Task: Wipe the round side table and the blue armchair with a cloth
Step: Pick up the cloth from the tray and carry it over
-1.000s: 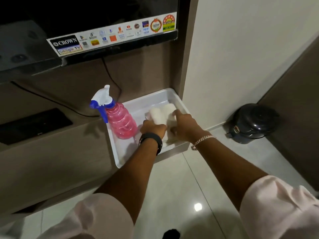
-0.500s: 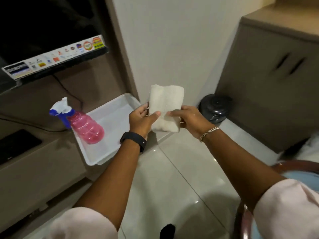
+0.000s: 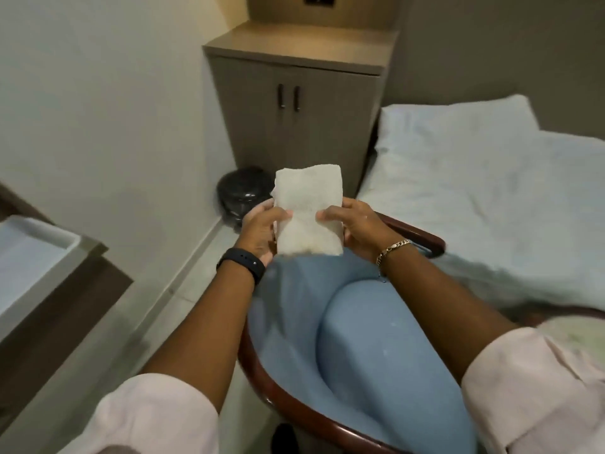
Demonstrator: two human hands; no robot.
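Note:
A folded white cloth point(image 3: 307, 208) is held upright in front of me by both hands. My left hand point(image 3: 260, 229) grips its left edge and my right hand point(image 3: 355, 226) grips its right edge. Directly below them is the blue armchair point(image 3: 366, 348), with a padded blue seat and back and a dark red wooden rim curving round its front and right side. At the lower right, a round greenish surface with a dark rim point(image 3: 579, 329) peeks out behind my right sleeve; I cannot tell if it is the round side table.
A white tray point(image 3: 29, 253) sits on a brown counter at the left. A black bin point(image 3: 240, 194) stands on the floor by a grey two-door cabinet point(image 3: 294, 103). A bed with pale sheets point(image 3: 474, 191) fills the right. White tiled floor runs between counter and chair.
Both hands lifted the cloth out of the tray, and the view swung right from the counter with the spray bottle to the armchair and bed. The cloth is now held over the chair.

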